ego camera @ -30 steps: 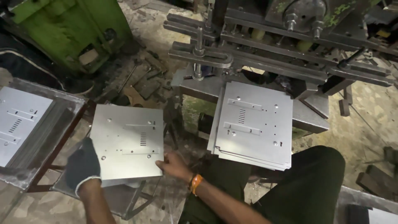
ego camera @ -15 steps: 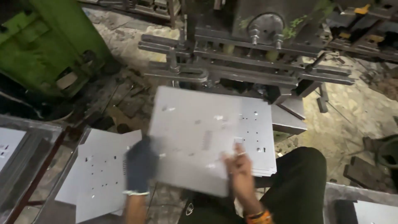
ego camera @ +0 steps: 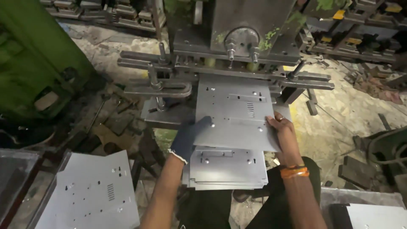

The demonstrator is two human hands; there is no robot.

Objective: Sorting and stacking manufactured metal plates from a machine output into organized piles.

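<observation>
A grey punched metal sheet (ego camera: 232, 112) lies slid under the press machine (ego camera: 237, 38), its far edge at the die. My left hand (ego camera: 189, 136), in a dark glove, grips its near left corner. My bare right hand (ego camera: 283, 129), with an orange wristband, holds its right edge. Below it, a stack of like sheets (ego camera: 229, 169) rests over my lap.
Another pile of punched sheets (ego camera: 91, 191) sits on a stand at the lower left. A green machine (ego camera: 34, 55) stands at the left. Scrap metal litters the floor around the press. A tray edge (ego camera: 373, 212) shows at the lower right.
Both hands lifted a sheet from the left pile, carried it right and pushed it forward under the press. The view has swung toward the press.
</observation>
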